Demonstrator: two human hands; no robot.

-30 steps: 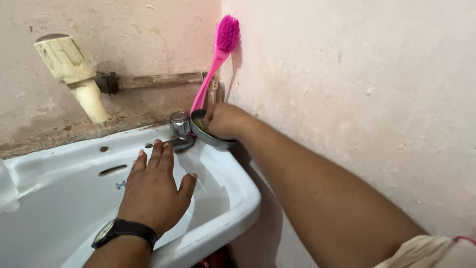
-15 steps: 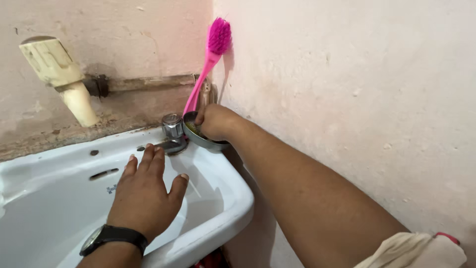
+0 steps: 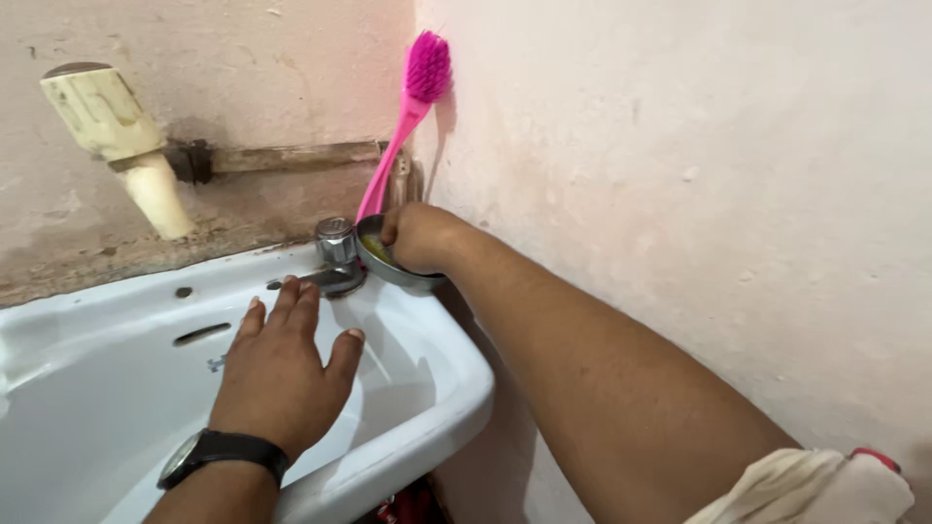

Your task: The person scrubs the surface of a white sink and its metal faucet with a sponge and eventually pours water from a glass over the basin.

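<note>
My right hand (image 3: 419, 236) reaches into a small steel bowl (image 3: 400, 272) that sits on the back right corner of the white washbasin (image 3: 427, 408). Its fingers are curled inside the bowl, over something yellowish; what they hold is hidden. My left hand (image 3: 282, 374), with a black wristwatch (image 3: 216, 451), hovers flat and spread over the basin bowl, fingertips just below the chrome tap (image 3: 335, 254). It holds nothing.
A pink long-handled brush (image 3: 408, 107) leans upright in the wall corner behind the bowl. A cream plastic pipe fitting (image 3: 121, 136) juts from the stained back wall at the left. The pale side wall (image 3: 680, 175) runs close along my right arm.
My left hand has drifted slightly left and back toward the tap. My right hand stays in the bowl. The view has shifted a little.
</note>
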